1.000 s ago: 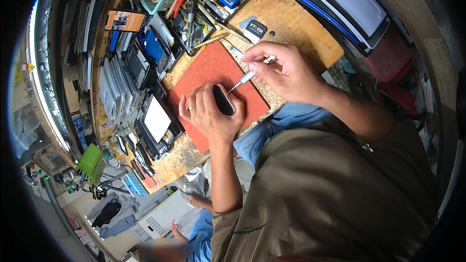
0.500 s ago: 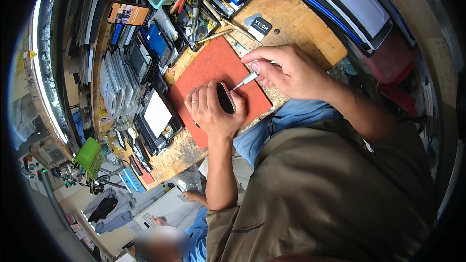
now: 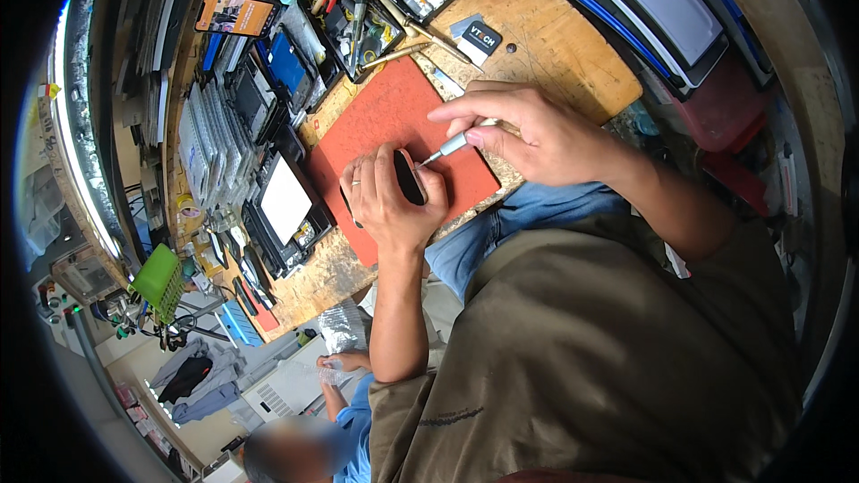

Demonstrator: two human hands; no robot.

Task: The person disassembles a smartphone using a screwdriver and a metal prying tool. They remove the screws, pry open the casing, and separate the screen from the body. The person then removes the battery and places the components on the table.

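My left hand (image 3: 386, 201) is wrapped around a smartphone (image 3: 411, 181), holding it tilted over a red mat (image 3: 376, 116). The phone's dark face and one edge show; my fingers hide the rest. A slim silver screwdriver (image 3: 455, 144) sits between the fingers of my right hand (image 3: 537, 136), with the forefinger stretched out above it. Its tip meets the phone's edge near my left thumb; the exact contact spot is too small to make out.
Tweezers and other tools lie by an open tool tray (image 3: 358, 22) beyond the mat. A lit phone (image 3: 235, 14) stands at the far left. Plastic-sleeved parts (image 3: 210, 148) and a white panel (image 3: 285, 200) line the left. Another person in a blue shirt (image 3: 358, 425) sits at lower left.
The screwdriver tip stays at the phone's edge while my right forefinger has straightened and reached further left. The other person's hands have come together around clear wrap.
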